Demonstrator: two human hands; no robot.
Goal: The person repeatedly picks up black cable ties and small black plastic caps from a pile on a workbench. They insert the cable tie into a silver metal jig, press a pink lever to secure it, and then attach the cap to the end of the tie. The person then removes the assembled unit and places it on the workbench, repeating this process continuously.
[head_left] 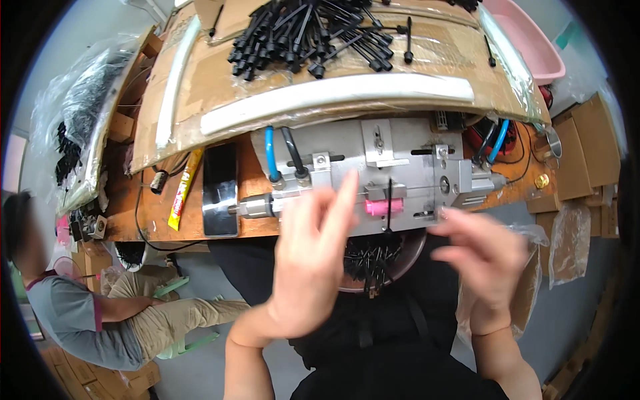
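Note:
My left hand (307, 260) is over the front of a metal clamping fixture (407, 167), one finger stretched out and apart from the others; nothing shows in it. My right hand (487, 257) is off the fixture's right front corner. Its thumb and fingers are bent but apart, with no object visible between them. Both hands are smeared by motion. Between them, a thin black rod (390, 200) lies across a pink block (377, 207) at the fixture's front edge. Below it, a bowl (415, 257) in my lap holds many black rods (370, 257).
Behind the fixture, a cardboard-covered shelf (180, 120) carries a heap of black rods (293, 40). A dark phone (221, 193) and a yellow packet (185, 190) lie left. A seated person (100, 313) is at far left; cartons (587, 147) and a pink basin (523, 40) are right.

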